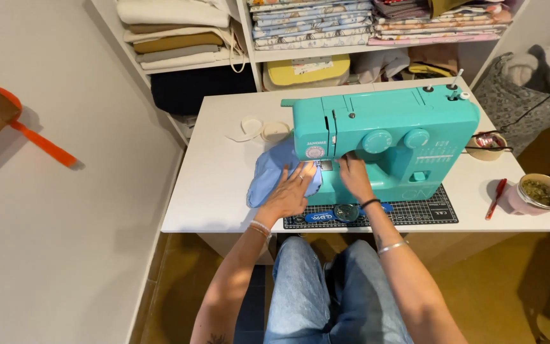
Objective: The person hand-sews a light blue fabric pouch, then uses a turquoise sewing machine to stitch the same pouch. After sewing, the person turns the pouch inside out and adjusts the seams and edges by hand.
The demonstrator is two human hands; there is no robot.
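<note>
Teal sewing machine [386, 137] (light-blue fabric [268, 175]).

— How's the light?

— Bright and even, soft daylight-like. The white rectangular tabletop [218, 191] shows no glare, and the glossy turquoise plastic sewing machine [389, 137] shines only mildly.

— Shadows?

— Soft ones: under the tabletop on the tan floor [498, 286], and beside the orange strap [42, 143] on the pale wall.

— Sharpness?

— Crisp at centre. Wide-angle bending splays the white shelves [249, 38] at the edges.
</note>
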